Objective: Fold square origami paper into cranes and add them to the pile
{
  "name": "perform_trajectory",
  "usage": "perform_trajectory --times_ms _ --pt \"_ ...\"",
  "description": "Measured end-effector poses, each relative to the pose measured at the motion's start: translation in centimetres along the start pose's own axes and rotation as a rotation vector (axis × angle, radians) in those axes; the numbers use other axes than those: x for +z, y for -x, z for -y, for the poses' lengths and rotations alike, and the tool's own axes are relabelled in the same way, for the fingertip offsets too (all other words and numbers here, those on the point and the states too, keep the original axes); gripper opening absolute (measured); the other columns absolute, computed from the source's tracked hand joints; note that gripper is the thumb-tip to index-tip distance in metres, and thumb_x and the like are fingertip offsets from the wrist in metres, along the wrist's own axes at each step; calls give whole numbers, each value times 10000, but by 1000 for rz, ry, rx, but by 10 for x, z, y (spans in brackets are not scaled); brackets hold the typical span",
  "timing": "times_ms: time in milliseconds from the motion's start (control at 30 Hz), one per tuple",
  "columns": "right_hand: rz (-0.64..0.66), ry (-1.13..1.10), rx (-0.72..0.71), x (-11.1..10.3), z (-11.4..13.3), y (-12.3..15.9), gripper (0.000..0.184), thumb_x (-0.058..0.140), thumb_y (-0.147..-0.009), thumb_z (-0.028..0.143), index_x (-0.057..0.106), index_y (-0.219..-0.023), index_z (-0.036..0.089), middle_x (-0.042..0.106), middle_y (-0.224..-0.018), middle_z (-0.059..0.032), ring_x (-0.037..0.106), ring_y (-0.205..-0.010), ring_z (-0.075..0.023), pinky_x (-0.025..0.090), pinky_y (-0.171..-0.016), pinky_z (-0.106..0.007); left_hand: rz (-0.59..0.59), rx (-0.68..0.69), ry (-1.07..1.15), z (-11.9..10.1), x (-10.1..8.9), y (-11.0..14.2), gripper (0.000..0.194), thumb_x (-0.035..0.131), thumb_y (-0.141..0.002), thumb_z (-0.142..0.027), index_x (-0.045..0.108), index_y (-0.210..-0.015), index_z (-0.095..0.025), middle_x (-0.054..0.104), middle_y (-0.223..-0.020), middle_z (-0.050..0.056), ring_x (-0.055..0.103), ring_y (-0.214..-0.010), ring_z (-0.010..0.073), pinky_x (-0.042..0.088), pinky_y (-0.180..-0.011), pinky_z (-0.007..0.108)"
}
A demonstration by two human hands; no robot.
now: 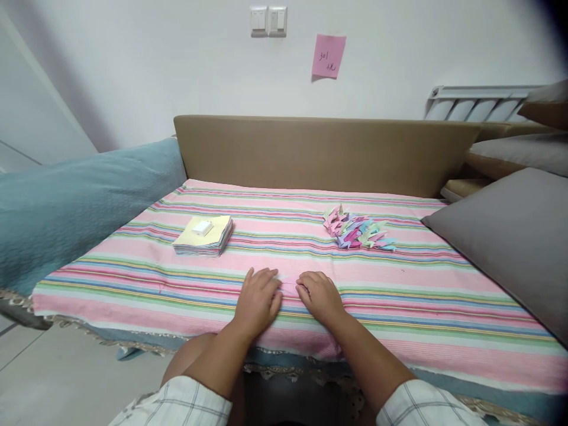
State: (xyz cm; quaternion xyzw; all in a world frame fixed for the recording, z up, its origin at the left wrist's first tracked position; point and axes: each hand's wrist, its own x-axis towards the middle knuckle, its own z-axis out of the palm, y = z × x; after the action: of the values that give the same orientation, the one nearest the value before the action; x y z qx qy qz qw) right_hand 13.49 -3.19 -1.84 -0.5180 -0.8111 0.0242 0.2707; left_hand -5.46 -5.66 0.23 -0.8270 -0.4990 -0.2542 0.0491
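Note:
My left hand (260,299) rests low over the striped cloth, its fingers bent and thumb drawn in toward them. Facing it, my right hand (323,297) is closed, with thumb and forefinger pinched together. A small pale, pinkish piece (289,283), perhaps paper, shows faintly between the fingertips; it blends into the cloth and I cannot make out its shape. Farther off to the right lies a heap of folded paper cranes (358,229) in pink, purple, blue and green. To the left sits a stack of square coloured paper (202,239), with a small white block (203,228) on top.
The pink striped cloth (275,236) covers the seat. A brown backrest (319,154) stands behind it. Grey cushions (506,236) lie at right, and a blue-covered armrest (89,201) is at left. A pink note (328,56) and switches (268,22) are on the wall.

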Motion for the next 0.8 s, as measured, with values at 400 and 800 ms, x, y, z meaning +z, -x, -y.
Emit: perform_trajectory --times_ms 400,800 --pt "-43 -68 52 4 -13 4 216 528 -837 292 613 -1026 230 637 -1067 -54 530 -999 -202 389 -852 -346 251 182 46 -10 19 2 458 470 -869 -360 460 -1305 -222 489 -1352 80 384 -1288 251 268 -1082 485" --pt "-34 -157 181 -5 -41 10 144 534 -805 211 647 -895 206 641 -997 -44 541 -959 -192 402 -880 -344 231 211 36 -10 16 0 396 481 -865 -328 508 -1258 -278 504 -1328 71 402 -1263 268 310 -1045 497"
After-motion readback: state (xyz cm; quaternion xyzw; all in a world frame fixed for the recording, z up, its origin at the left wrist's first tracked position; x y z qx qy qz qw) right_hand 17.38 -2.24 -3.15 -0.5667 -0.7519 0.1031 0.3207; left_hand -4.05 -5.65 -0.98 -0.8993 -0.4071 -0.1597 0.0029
